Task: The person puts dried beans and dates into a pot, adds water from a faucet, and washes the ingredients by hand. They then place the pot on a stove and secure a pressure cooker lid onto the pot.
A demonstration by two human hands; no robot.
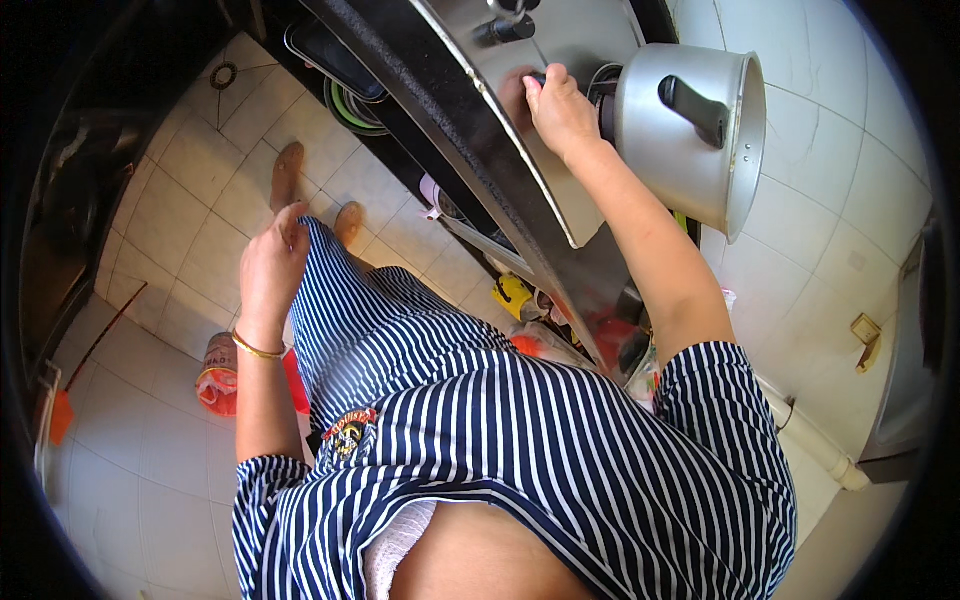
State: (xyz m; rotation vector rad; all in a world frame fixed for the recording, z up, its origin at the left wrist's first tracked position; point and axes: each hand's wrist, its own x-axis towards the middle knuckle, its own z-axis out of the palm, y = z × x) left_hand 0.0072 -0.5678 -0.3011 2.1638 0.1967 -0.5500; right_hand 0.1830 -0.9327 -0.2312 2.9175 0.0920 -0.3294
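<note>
My right hand (pixel 559 109) grips a black stove knob (pixel 537 78) on the steel front of a gas stove (pixel 566 187). Another black knob (pixel 514 30) sits farther along the panel. Beside my right hand, a large aluminium pot (pixel 649 157) with a black side handle stands over a burner; its inside is not visible. My left hand (pixel 276 244), with a gold-coloured bangle (pixel 257 346) at the wrist, hangs beside the striped dress (pixel 337 300). Its fingers are curled and partly hidden, so whether they hold cloth cannot be told.
Below the dark counter edge (pixel 480 180) are shelves with a green-rimmed round item (pixel 349 112) and a yellow package (pixel 512 295). A container with a red bag (pixel 217 386) stands on the tiled floor. A floor drain (pixel 223 76) lies beyond the feet. White tiles cover the wall behind the pot.
</note>
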